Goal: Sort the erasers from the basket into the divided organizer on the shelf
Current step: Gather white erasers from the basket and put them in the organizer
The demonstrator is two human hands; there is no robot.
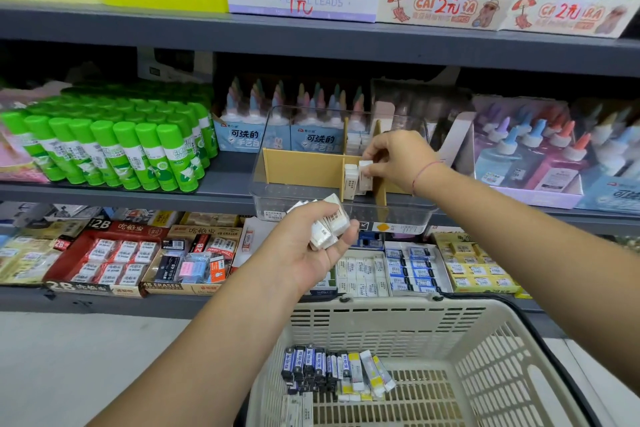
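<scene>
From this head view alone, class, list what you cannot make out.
Head view: white erasers in the left hand, count hidden by its fingers.
Head view: organizer, right compartments behind the right hand.
Head view: basket, near end cut by bottom edge.
Head view: basket erasers, print too small.

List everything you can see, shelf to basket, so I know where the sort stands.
organizer: one, clear with tan dividers, middle shelf
stored erasers: a few, white, upright in its front middle compartment
single eraser: one, white, at the top of that compartment
loose erasers: a handful, white, before the organizer's front wall
basket: one, beige, below the shelves
basket erasers: many, dark blue and white-yellow, on its floor
glue sticks: many, green, middle shelf left
glue bottles: many, pastel caps, behind and right of organizer
eraser boxes: several, red, tan, yellow, lower shelf
pencil leads box: one, white-lilac, top shelf
left hand: grips the loose erasers
right hand: fingers pinch the single eraser
</scene>
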